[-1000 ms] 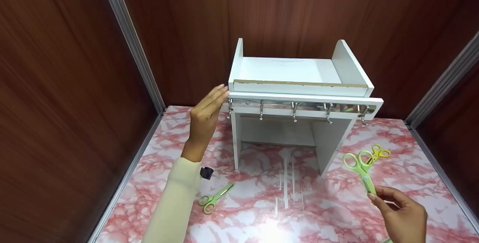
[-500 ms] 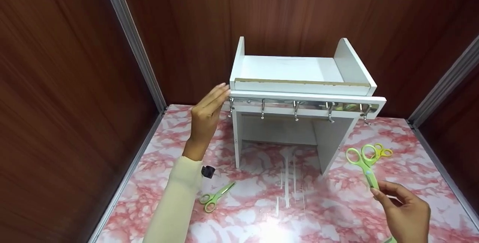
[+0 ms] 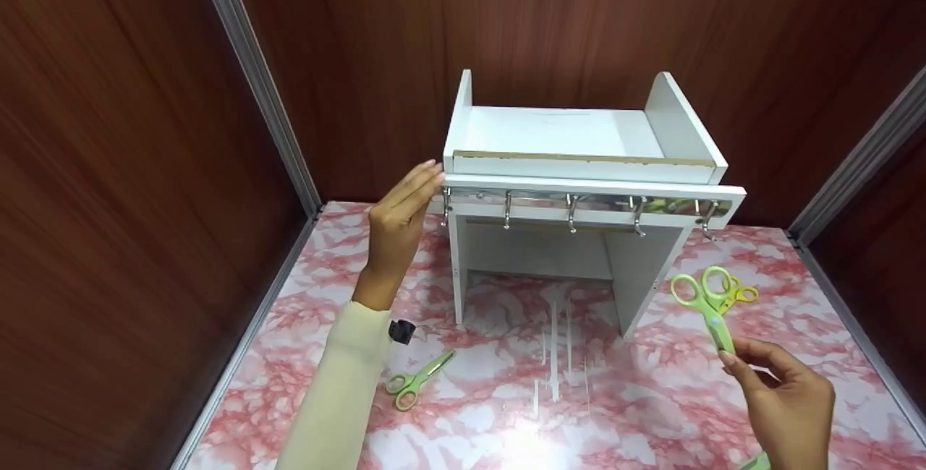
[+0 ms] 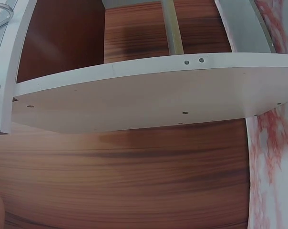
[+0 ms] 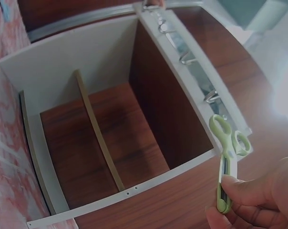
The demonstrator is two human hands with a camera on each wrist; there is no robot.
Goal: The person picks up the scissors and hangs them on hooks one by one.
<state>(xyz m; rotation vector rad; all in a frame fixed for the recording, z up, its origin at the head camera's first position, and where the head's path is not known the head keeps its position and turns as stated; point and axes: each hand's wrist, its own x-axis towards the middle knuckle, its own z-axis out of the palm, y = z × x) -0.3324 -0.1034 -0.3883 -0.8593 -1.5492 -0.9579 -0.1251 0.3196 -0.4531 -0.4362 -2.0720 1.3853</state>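
My right hand [image 3: 788, 394] pinches light-green scissors [image 3: 712, 311] by the blade end, with both finger loops pointing up and away. In the right wrist view the thumb presses on the green-edged blades of the scissors [image 5: 225, 167]. My left hand [image 3: 398, 220] rests with straight fingers against the left end of a white hook rail [image 3: 586, 204] on a small white shelf unit [image 3: 557, 166]. Several metal hooks [image 3: 571, 213] hang along the rail's mirrored strip. From the left wrist, the unit's side panel [image 4: 134, 95] fills the middle, with the hand mostly out of view.
Another pair of green scissors [image 3: 419, 382] lies on the marbled table [image 3: 304, 376] at front left. Yellow scissors [image 3: 739, 295] lie behind the held pair. Part of a green object [image 3: 756, 463] shows at the bottom edge. Brown wood panels [image 3: 376, 36] enclose the table.
My right hand has moved slightly up and away with the green scissors, whose loops now sit higher, close to the rail's right end. My left hand stays at the rail.
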